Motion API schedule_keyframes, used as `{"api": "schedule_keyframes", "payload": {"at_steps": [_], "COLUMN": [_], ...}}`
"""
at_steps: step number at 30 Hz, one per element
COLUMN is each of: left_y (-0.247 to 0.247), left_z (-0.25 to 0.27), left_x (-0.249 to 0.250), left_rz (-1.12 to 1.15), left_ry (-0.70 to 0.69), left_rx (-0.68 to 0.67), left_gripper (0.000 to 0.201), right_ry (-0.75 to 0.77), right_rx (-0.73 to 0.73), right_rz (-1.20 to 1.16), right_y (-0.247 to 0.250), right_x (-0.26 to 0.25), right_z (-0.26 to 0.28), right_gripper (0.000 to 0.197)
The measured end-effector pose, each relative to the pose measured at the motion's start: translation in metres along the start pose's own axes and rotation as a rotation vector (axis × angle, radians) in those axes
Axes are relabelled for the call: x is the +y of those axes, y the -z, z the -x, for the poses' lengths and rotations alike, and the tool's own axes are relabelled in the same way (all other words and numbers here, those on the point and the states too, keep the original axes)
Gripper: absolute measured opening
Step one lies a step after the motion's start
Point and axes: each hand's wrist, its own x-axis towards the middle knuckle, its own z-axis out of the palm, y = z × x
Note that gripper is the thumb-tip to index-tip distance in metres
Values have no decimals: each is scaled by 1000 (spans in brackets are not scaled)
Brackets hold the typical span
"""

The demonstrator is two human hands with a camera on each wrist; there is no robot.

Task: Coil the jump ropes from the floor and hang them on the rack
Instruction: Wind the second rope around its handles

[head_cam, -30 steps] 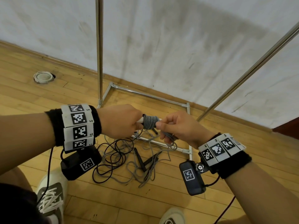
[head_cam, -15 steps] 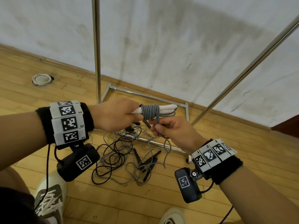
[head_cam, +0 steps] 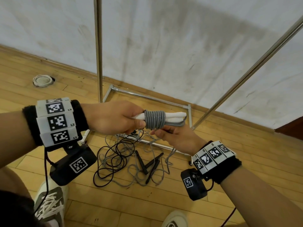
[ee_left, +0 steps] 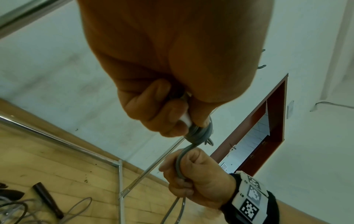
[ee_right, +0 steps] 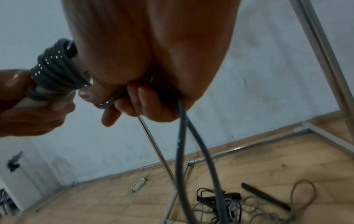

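While the left hand (head_cam: 113, 118) clamps the near ends of the white handles (head_cam: 173, 116) held side by side, the right hand (head_cam: 177, 138) just below them pinches the loose gray cord (ee_left: 181, 160), its fingers curled round the strand that trails down to the floor. The step in hand looks like coiling: a band of gray turns (head_cam: 154, 119) already binds the handles, and the next move probably calls for carrying the cord up and over again, keeping it taut so the turns lie snug. Compared with a second ago, the bundle has swung level and more of the handles shows to the right of the wraps, with the right hand now lower. Farther off, a tangle of ropes (head_cam: 124, 161) with black handles lies on the wooden floor (head_cam: 114, 210) at the foot of the metal rack (head_cam: 98, 46), which carries nothing in view.
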Motion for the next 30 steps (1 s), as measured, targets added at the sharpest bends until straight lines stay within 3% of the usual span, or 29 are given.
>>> {"api": "schedule_keyframes", "payload": {"at_steps": [4,6,11,13,16,19,22,26,30], "left_y": [-2,-1,3,3,-3,-8,-14,-26,-33], "left_z": [1,1,2,2,0,-2,-4,-6,-11], "left_x": [-2,-3,-5,-5,-5,-6,-7,-8,-13], "left_rz": [-19,-13,31,8,-18,-59,-149,-289,-375], "left_ry": [29,43,51,56,72,86,70,59,75], "left_rx": [-60,-89,-189,-245,-307,-343,-397,-449,-424], "left_gripper": [28,28,28,28,27,26,24,28,27], "right_ry": [-45,-68,-46,-58,-43,-78,-198,-249,-249], "right_rx": [-49,-81,-78,-176,-308,-363,-401,-460,-419], "right_rz": [275,372,255,421,695,653,576,374,184], "right_y": [-1,-1,12,20,27,26,29,36,40], "right_x": [5,7,4,4,3,-5,-10,-16,-20], "right_z": [-4,-4,-4,-7,-10,-13,-14,-14,-14], "right_gripper": [23,17,23,16,30,13,21,17,10]}}
